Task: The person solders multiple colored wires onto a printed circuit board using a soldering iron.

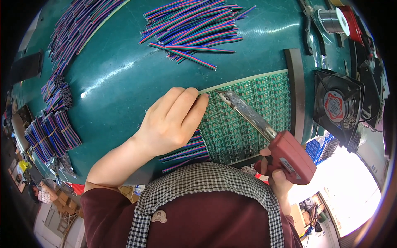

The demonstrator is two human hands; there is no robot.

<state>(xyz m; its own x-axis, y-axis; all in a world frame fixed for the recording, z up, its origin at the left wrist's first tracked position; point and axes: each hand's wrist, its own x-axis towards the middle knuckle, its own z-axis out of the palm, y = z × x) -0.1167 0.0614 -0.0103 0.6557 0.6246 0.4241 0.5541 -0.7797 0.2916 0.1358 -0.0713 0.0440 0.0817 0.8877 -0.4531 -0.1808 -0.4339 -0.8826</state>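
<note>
My right hand [281, 182] is wrapped round the grip of a dark red soldering gun [291, 159]. The gun's metal barrel slants away to the left, and its tip is at the far edge of a green circuit board panel [248, 115] covered in rows of small parts. My left hand [169, 120] is closed over the panel's far left corner, its fingertips a little left of the tip. What those fingers pinch is hidden beneath them. Below this hand, striped ribbon wires [188, 151] stick out from the panel's left side.
A loose pile of striped wires [194, 29] lies on the green table mat [111, 95]. More lie at far left, with banded bundles [53, 136] below. A dark bar [294, 91] borders the panel's right end. Beyond are a fan [337, 105] and a solder wire spool [333, 21].
</note>
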